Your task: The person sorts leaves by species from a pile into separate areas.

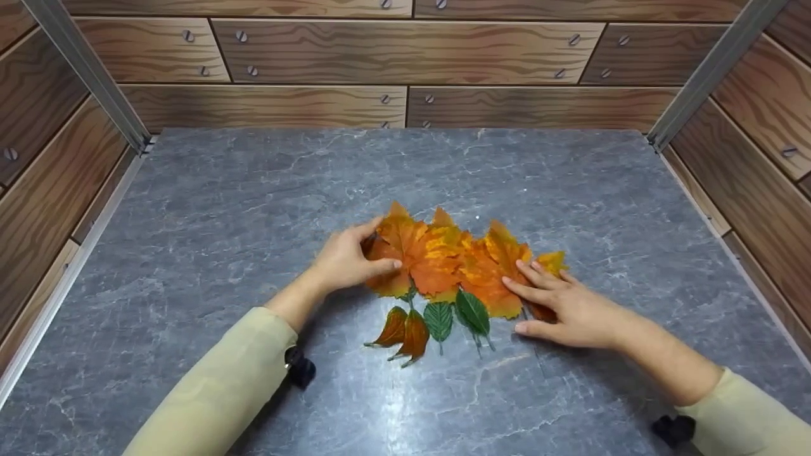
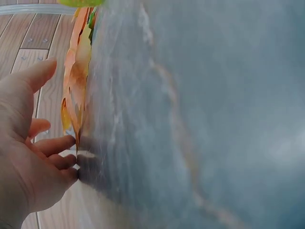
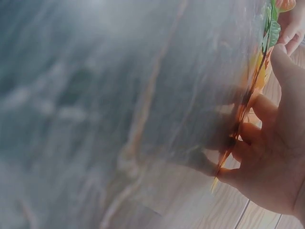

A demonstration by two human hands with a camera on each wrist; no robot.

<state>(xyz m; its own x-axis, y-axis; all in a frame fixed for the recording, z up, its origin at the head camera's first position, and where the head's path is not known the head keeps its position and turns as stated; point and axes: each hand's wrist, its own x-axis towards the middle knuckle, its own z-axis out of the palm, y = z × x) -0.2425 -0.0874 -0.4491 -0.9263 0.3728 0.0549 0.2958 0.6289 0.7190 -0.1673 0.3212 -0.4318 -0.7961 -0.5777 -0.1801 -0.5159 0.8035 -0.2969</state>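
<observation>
A row of overlapping orange and yellow artificial maple leaves (image 1: 434,269) lies on the grey marbled table. My left hand (image 1: 345,256) is at the row's left end; in the left wrist view its thumb stands apart from the leaves (image 2: 76,76), while its fingertips touch the leaf edge and table. At the right end, my right hand (image 1: 570,310) rests spread fingers on the leaves, its thumb near the table. Below the row, between the hands, lie two dark green leaves (image 1: 472,311) and two reddish-brown leaves (image 1: 415,335) with short stems. Overlap hides how many orange leaves there are.
The grey marbled tabletop (image 1: 285,183) extends around the leaves. Wood-plank-patterned walls (image 1: 405,54) enclose its back and sides, with metal posts (image 1: 95,76) at the back corners. A small dark device (image 1: 299,367) sits at the left sleeve, another (image 1: 673,430) at the right.
</observation>
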